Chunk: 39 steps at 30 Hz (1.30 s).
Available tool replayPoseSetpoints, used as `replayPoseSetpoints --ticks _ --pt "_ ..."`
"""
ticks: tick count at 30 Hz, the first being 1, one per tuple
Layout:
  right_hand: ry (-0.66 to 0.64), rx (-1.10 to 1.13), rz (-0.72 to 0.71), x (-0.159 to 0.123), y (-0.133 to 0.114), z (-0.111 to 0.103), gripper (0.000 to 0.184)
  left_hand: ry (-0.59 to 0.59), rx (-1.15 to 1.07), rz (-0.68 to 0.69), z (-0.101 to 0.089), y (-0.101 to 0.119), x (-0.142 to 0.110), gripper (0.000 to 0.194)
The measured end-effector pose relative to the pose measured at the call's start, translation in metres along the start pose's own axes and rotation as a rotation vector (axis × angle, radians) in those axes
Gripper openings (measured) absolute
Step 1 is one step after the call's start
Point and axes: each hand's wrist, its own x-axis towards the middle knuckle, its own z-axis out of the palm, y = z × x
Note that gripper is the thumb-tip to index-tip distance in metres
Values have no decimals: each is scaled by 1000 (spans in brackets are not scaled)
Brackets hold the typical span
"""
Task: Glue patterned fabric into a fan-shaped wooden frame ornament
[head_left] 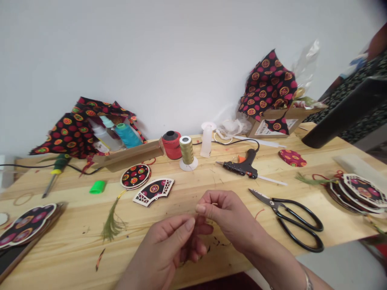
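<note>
Close together over the front of the table, both hands are closed in a pinch. My left hand (166, 247) presses thumb against curled fingers. The thumb and forefinger of my right hand (229, 215) meet just above it. Whatever lies between the fingertips is too small and hidden to name. Beyond them lies a fan-shaped ornament (154, 191) with a pale cut-out frame and patterned cloth. A round patterned ornament (136, 176) with a green tassel (112, 220) is to its left. Black-handled scissors (286, 213) rest right of my right hand, blades slightly apart.
A glue gun (242, 166), a gold thread spool (187, 152) and a red thread spool (171, 145) stand behind. Stacked ornaments (356, 192) lie at right, flower-shaped ones (28, 225) at left. A screwdriver (56, 173), cardboard boxes (130, 155) and a black roll (341, 114) edge the table; a person stands far right.
</note>
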Motion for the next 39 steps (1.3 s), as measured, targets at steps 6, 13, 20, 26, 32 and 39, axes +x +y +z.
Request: replayPoseSetpoints --ticks 6,13,20,26,32,39 --pt "35 -104 -73 2 3 0 30 79 116 30 2 0 0 24" --pt "138 -136 -76 -3 3 -8 27 173 73 77 7 2 -4 20" --pt "31 66 47 -6 12 -9 23 100 130 79 6 1 -2 27" --pt "1 31 33 -6 11 -8 32 66 195 57 7 2 -3 28" --pt "66 -57 -94 -10 -1 -7 31 143 277 103 10 4 -5 21" --pt "180 -112 -253 -12 -16 -25 28 225 508 254 3 3 -4 19"
